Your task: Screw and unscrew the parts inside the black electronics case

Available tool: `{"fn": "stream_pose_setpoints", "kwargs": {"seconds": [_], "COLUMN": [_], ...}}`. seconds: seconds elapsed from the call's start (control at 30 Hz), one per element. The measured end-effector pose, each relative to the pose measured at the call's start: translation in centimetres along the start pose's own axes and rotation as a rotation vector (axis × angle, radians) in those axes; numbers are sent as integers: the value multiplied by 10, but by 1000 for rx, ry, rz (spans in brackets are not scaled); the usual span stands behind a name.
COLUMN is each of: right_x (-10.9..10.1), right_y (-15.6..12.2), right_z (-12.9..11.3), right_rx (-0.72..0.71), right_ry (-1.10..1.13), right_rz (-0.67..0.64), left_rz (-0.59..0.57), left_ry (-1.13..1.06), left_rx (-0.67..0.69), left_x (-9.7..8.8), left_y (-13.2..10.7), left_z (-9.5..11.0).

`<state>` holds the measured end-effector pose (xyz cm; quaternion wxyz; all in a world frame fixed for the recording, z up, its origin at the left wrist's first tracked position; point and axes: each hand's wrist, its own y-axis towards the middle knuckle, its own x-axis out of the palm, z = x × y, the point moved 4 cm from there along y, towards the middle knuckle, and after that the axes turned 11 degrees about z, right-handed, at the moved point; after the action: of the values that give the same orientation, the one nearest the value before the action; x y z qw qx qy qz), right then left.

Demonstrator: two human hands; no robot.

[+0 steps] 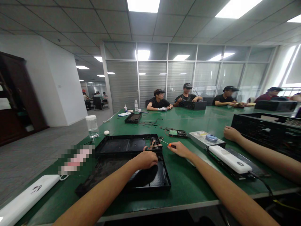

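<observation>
The right hand (180, 149) is closed around one small screwdriver (167, 144) with an orange grip, its tip aimed at the bunch of wires (153, 145) at the far right corner of a black case (128, 146). The left hand (147, 159) rests curled on the nearer of the two black trays (131, 179); what it grips I cannot tell. One co-worker's hand (231, 133) lies right. Four people sit across the green table (188, 185).

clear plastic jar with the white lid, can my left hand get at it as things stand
Probably yes: the clear plastic jar with the white lid stands alone on the green table, beyond the open black case under the left hand; nothing blocks it.
</observation>
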<state>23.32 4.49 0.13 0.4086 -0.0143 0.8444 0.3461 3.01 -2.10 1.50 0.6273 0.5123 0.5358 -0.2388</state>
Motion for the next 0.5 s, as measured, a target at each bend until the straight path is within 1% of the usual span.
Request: {"fn": "stream_pose_setpoints", "kwargs": {"seconds": [0.13, 0.23, 0.37, 0.5], "right_x": [0, 1, 1, -1], "right_y": [0, 1, 1, 0], "right_z": [1, 0, 1, 4], "right_rx": [3, -3, 12, 5], "right_ry": [-12, -19, -19, -21], "right_rz": [-11, -13, -8, -6], "left_rz": [-52, -58, 11, 108], "left_ry": [-70, -82, -29, 79], "left_rx": [48, 77, 36, 11], "left_x": [2, 5, 6, -1], "left_y": [0, 0, -1, 6], "left_z": [-4, -4, -3, -1]}}
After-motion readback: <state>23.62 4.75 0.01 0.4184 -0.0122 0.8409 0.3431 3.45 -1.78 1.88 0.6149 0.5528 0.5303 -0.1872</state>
